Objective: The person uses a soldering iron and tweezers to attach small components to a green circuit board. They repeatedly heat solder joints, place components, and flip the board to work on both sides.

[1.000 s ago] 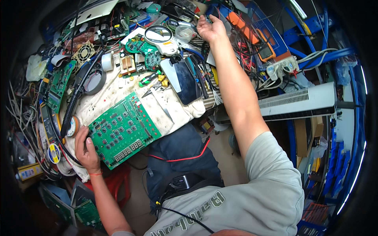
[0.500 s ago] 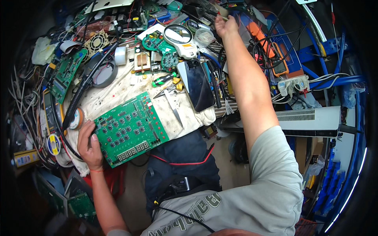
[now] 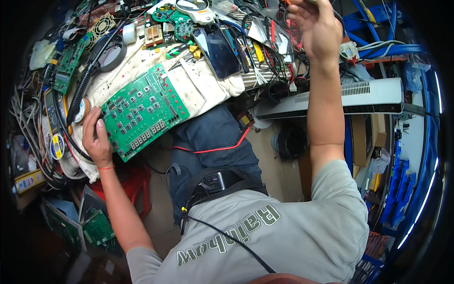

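A green circuit board (image 3: pixel 144 111) with rows of push buttons, small red parts and a digit display lies tilted on the cloth-covered bench. My left hand (image 3: pixel 98 137) rests against its left edge, fingers stretched out and thumb apart. At the top right, my right hand (image 3: pixel 321 35) is raised with its fingers curled together. Something pale shows at its fingertips, but the picture's upper edge cuts it off. Right of the board lie metal tweezers (image 3: pixel 193 79), a green-and-black screwdriver (image 3: pixel 178 49) and a dark-screened phone (image 3: pixel 217 52).
A spool of solder (image 3: pixel 81 110) sits left of the board, near a black hose (image 3: pixel 85 90). Another green board (image 3: pixel 71 64) leans at the far left. Pens, cables and a yellow-handled tool (image 3: pixel 258 52) crowd the right. A white slotted unit (image 3: pixel 354 97) stands beyond the bench.
The view has shifted, so the bench sits higher in it. My right hand has moved rightward and closer from the far clutter. The left hand stays at the board's edge.
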{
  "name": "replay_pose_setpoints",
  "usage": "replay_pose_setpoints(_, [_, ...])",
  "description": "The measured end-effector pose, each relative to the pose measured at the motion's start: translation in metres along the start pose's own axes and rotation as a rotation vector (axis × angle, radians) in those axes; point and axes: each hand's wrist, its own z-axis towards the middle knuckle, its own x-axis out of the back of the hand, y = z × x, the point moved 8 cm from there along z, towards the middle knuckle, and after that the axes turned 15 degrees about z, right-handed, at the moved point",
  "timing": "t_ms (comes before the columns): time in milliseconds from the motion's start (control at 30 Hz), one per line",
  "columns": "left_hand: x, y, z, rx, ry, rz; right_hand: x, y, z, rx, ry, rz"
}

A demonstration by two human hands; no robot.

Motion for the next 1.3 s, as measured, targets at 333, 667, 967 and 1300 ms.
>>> replay_pose_setpoints(333, [0.059, 0.026, -0.055, 0.195, 0.309, -0.135, 0.001, -0.018, -0.145, -0.019, -0.121, 0.407])
replay_pose_setpoints(667, [0.116, -0.034, -0.142, 0.77, 0.495, -0.125, -0.02, 0.075, -0.183, -0.347, -0.044, 0.562])
replay_pose_setpoints(967, [0.11, -0.122, -0.139, 0.885, 0.408, 0.116, -0.024, 0.088, -0.187, -0.383, -0.026, 0.516])
replay_pose_setpoints(1300, [0.094, -0.117, -0.154, 0.898, 0.241, 0.221, -0.012, 0.095, -0.194, -0.421, -0.04, 0.529])
